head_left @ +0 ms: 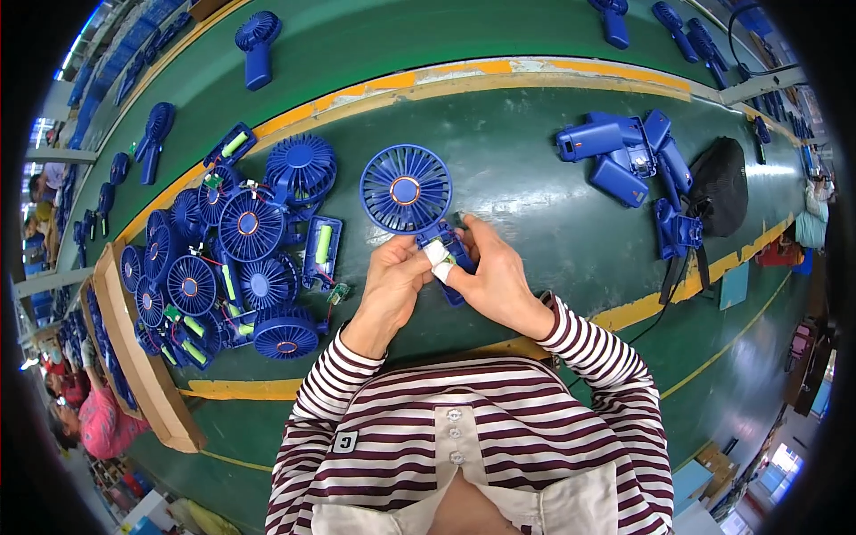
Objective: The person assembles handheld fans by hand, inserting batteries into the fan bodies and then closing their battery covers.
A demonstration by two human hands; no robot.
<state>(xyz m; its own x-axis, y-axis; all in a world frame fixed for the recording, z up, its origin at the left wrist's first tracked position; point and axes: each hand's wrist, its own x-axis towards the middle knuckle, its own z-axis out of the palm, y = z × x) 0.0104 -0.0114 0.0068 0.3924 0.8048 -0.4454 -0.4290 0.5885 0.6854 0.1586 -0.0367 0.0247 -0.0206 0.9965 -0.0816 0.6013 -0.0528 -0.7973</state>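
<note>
Between my two hands is a blue handheld fan, its round grille pointing away from me and its handle toward me. My left hand grips the handle from the left, just below the grille. From the right, my right hand is closed round the same handle, fingers along its far side. Both thumbs press on the handle's inner side, and white wraps cover the thumb tips. The handle looks uncovered, but my fingers hide most of its inside. A small green circuit board lies left of my left hand.
A heap of blue fans with open handles, green batteries and wires lies at left, beside a cardboard box. Blue handle covers are piled at right, near a black bag. Beyond the table's yellow edge, a green belt carries more fans.
</note>
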